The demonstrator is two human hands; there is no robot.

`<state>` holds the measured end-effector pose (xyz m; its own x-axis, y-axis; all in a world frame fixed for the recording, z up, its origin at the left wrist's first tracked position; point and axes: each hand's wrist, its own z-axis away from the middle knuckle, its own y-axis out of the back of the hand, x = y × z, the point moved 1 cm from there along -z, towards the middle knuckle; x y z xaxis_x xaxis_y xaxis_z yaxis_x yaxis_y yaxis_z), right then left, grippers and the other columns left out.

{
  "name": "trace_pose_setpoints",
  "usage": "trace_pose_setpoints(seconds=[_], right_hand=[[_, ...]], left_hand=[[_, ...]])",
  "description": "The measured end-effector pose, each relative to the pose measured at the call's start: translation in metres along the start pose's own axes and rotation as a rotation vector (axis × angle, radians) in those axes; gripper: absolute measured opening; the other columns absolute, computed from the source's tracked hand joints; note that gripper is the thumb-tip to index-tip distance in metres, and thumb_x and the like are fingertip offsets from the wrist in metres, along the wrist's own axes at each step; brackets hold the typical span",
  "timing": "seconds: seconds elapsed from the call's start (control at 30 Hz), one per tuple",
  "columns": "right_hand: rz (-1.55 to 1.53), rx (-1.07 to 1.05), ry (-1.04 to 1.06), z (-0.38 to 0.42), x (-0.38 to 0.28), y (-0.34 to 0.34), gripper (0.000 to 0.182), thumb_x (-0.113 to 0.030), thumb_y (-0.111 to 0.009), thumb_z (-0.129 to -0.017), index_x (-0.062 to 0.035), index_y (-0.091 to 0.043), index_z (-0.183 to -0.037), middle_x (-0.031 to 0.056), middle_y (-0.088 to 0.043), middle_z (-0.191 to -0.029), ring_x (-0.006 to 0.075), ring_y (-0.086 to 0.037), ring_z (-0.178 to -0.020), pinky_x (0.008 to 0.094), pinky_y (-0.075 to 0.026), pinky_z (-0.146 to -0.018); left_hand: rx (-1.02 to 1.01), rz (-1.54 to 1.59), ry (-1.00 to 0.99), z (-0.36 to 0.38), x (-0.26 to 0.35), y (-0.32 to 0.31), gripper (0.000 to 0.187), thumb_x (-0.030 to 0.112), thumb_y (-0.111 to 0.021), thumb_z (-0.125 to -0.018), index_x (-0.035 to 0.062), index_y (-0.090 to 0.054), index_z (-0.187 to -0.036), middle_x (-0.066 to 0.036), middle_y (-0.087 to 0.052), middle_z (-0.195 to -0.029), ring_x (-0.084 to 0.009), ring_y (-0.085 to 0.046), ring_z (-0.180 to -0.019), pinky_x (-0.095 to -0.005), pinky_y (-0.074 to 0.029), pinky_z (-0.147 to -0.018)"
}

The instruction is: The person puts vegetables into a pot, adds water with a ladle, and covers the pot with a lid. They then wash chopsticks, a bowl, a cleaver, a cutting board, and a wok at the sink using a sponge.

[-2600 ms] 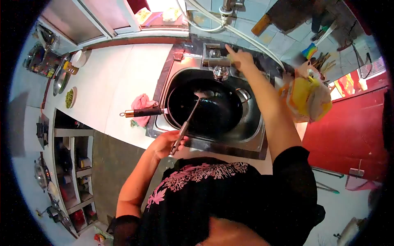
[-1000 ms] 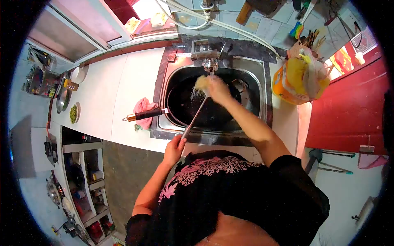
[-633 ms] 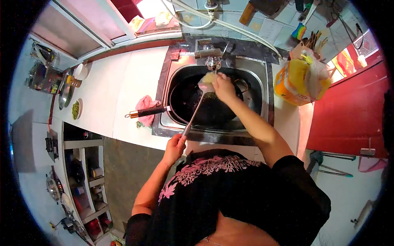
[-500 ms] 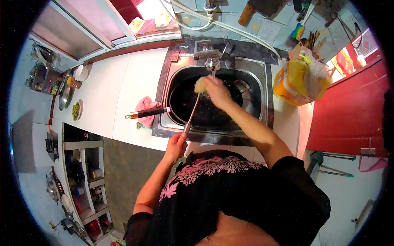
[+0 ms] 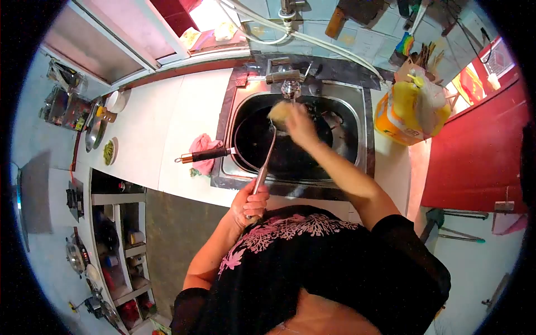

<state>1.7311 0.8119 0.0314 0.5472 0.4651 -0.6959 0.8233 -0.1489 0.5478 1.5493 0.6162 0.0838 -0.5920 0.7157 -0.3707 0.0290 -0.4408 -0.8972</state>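
My left hand [image 5: 249, 205] is closed around the handle of a long-handled metal cooking utensil [image 5: 267, 159] at the sink's front edge. Its far end meets a pale yellow sponge [image 5: 279, 113], and the shape of its head is hidden there. My right hand [image 5: 301, 127], a little blurred, grips that sponge below the faucet [image 5: 290, 88]. Under both lies a dark frying pan [image 5: 251, 146] inside the sink [image 5: 362, 120]. The pan's black handle [image 5: 206, 155] sticks out left over the counter.
A pink cloth [image 5: 204, 144] lies beneath the pan handle on the white counter [image 5: 187, 106]. Farther left are a small dish of green food [image 5: 109, 152] and a metal pan [image 5: 96, 131]. A yellow-orange plastic package [image 5: 405, 114] stands right of the sink.
My left hand has come slightly closer to my body with the utensil. My right hand and the sponge have shifted slightly to the right; the sponge still touches the utensil's far end.
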Motion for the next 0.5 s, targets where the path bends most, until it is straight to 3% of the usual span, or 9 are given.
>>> trace_pose_setpoints(seconds=[0.03, 0.1, 0.17, 0.2, 0.3, 0.33, 0.43, 0.47, 0.5], right_hand=[[-0.016, -0.048, 0.165, 0.009, 0.008, -0.018, 0.030, -0.010, -0.050, -0.082, -0.0023, -0.051, -0.110, 0.0178, -0.050, -0.112, 0.0343, -0.047, -0.105, 0.0407, -0.041, -0.087], [0.022, -0.122, 0.189, 0.003, 0.004, -0.014, 0.030, -0.013, -0.049, -0.084, -0.0040, -0.051, -0.112, 0.0159, -0.051, -0.115, 0.0335, -0.048, -0.105, 0.0392, -0.041, -0.088], [-0.092, -0.143, -0.487, -0.020, -0.002, 0.005, 0.029, -0.016, -0.045, -0.087, -0.0051, -0.052, -0.113, 0.0139, -0.051, -0.118, 0.0330, -0.047, -0.107, 0.0376, -0.040, -0.091], [0.200, -0.068, -0.138, -0.018, 0.024, -0.008, 0.029, -0.019, -0.040, -0.090, -0.0049, -0.053, -0.112, 0.0154, -0.053, -0.115, 0.0339, -0.048, -0.106, 0.0380, -0.040, -0.090], [-0.097, -0.126, 0.193, -0.007, 0.003, -0.024, 0.026, -0.007, -0.045, -0.083, -0.0033, -0.055, -0.107, 0.0168, -0.054, -0.112, 0.0336, -0.050, -0.104, 0.0378, -0.043, -0.086], [0.036, -0.199, 0.431, -0.007, 0.002, -0.016, 0.025, -0.006, -0.044, -0.084, -0.0023, -0.055, -0.106, 0.0176, -0.053, -0.114, 0.0325, -0.049, -0.105, 0.0379, -0.043, -0.087], [0.132, -0.431, -0.378, -0.038, 0.011, 0.000, 0.032, -0.006, -0.046, -0.084, -0.0033, -0.052, -0.115, 0.0178, -0.047, -0.123, 0.0305, -0.045, -0.113, 0.0356, -0.039, -0.094], [0.003, -0.337, -0.446, -0.038, 0.010, 0.001, 0.035, -0.005, -0.046, -0.083, -0.0041, -0.050, -0.118, 0.0178, -0.048, -0.120, 0.0303, -0.046, -0.113, 0.0355, -0.038, -0.094], [0.012, -0.276, -0.157, -0.030, 0.010, -0.007, 0.033, -0.005, -0.046, -0.083, -0.0041, -0.051, -0.115, 0.0173, -0.050, -0.116, 0.0305, -0.047, -0.110, 0.0361, -0.039, -0.092]], left_hand=[[-0.068, 0.028, 0.025, -0.004, -0.002, -0.004, 0.039, 0.040, -0.030, -0.095, 0.0040, -0.043, -0.084, -0.001, -0.039, -0.057, -0.0107, -0.036, -0.038, -0.0239, -0.029, -0.030], [-0.080, 0.029, 0.075, -0.003, -0.010, -0.017, 0.041, 0.042, -0.028, -0.094, 0.0049, -0.040, -0.081, -0.002, -0.040, -0.056, -0.0129, -0.037, -0.038, -0.0267, -0.032, -0.032], [-0.068, -0.006, 0.124, 0.004, -0.008, -0.019, 0.041, 0.043, -0.030, -0.094, 0.0061, -0.040, -0.078, -0.002, -0.037, -0.054, -0.0120, -0.033, -0.036, -0.0251, -0.028, -0.028], [-0.052, -0.010, 0.166, 0.007, -0.007, -0.017, 0.042, 0.044, -0.030, -0.093, 0.0058, -0.040, -0.079, -0.002, -0.037, -0.055, -0.0115, -0.034, -0.036, -0.0247, -0.027, -0.027], [-0.055, -0.004, 0.177, 0.008, -0.006, -0.018, 0.043, 0.045, -0.030, -0.093, 0.0054, -0.040, -0.080, -0.001, -0.038, -0.055, -0.0107, -0.033, -0.036, -0.0240, -0.026, -0.027], [-0.059, -0.017, 0.180, 0.007, -0.005, -0.016, 0.044, 0.046, -0.031, -0.093, 0.0053, -0.040, -0.081, -0.001, -0.038, -0.056, -0.0101, -0.032, -0.035, -0.0235, -0.026, -0.027], [-0.059, -0.019, 0.197, 0.009, -0.008, -0.016, 0.044, 0.047, -0.031, -0.093, 0.0052, -0.040, -0.081, -0.001, -0.037, -0.055, -0.0099, -0.032, -0.035, -0.0235, -0.026, -0.027], [-0.051, -0.014, 0.179, 0.009, -0.008, -0.017, 0.044, 0.047, -0.031, -0.093, 0.0051, -0.040, -0.081, -0.001, -0.037, -0.055, -0.0100, -0.033, -0.036, -0.0235, -0.026, -0.027], [-0.042, -0.010, 0.160, 0.008, -0.009, -0.019, 0.045, 0.047, -0.031, -0.093, 0.0051, -0.040, -0.081, -0.001, -0.037, -0.055, -0.0100, -0.033, -0.036, -0.0235, -0.027, -0.028]])
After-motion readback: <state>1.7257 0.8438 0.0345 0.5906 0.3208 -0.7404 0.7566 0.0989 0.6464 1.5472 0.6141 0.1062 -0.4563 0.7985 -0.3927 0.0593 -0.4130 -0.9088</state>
